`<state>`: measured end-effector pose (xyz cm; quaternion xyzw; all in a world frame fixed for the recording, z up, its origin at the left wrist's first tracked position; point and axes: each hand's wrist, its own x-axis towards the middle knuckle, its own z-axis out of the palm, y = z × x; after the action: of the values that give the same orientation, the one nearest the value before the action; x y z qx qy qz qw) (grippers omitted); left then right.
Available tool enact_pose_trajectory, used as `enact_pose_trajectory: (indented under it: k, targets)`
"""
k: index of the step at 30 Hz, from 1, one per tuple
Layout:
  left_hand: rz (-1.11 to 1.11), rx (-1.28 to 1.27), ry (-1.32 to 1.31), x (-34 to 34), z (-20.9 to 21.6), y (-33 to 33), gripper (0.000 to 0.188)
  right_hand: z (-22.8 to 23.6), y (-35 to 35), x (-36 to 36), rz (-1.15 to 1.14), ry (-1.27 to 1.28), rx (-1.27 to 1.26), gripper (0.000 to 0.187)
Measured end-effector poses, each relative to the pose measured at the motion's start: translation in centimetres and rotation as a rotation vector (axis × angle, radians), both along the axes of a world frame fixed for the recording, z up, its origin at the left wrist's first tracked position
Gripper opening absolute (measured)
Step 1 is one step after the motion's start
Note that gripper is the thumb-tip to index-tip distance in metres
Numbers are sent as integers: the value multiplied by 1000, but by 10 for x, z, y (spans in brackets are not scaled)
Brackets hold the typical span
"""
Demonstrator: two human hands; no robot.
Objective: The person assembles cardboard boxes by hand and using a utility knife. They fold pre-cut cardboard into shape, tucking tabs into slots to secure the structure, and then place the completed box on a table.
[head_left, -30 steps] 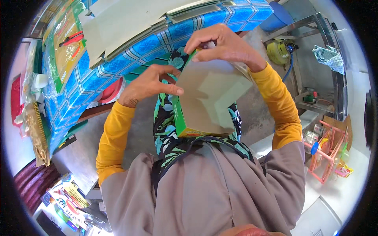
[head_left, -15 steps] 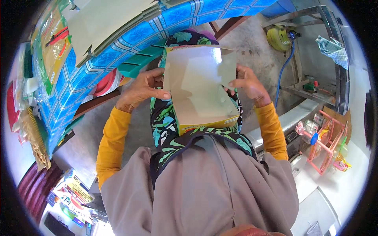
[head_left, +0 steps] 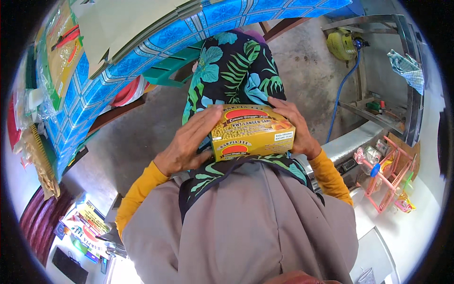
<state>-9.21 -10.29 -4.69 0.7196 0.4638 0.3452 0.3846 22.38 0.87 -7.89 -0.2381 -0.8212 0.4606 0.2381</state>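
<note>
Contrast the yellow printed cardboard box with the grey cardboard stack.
The yellow printed cardboard box is folded into shape; the grey cardboard stack lies flat. The box shows coloured print; the stack's top is plain. The left hand and right hand hold the box; neither touches the stack. Both look like cardboard.

The yellow carton, its white label and the white-and-yellow package at lower left bear printed lettering.
</note>
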Motion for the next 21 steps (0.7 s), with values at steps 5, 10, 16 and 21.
enact_pose_trajectory:
  k: [5, 10, 16, 21]
  targets:
    - [193, -54, -189, -4, -12, 19, 90, 21, 5, -9, -122, 125, -330, 80]
    - [267, -364, -489, 1, -13, 24, 81, 14, 9, -18, -161, 100, -165, 80]
    - [213, -471, -538, -3, -27, 17, 72, 12, 0, -27, -221, 95, -207, 72]
    - [214, -318, -424, 4, -9, 26, 53, 11, 9, -33, -303, 414, -553, 74]
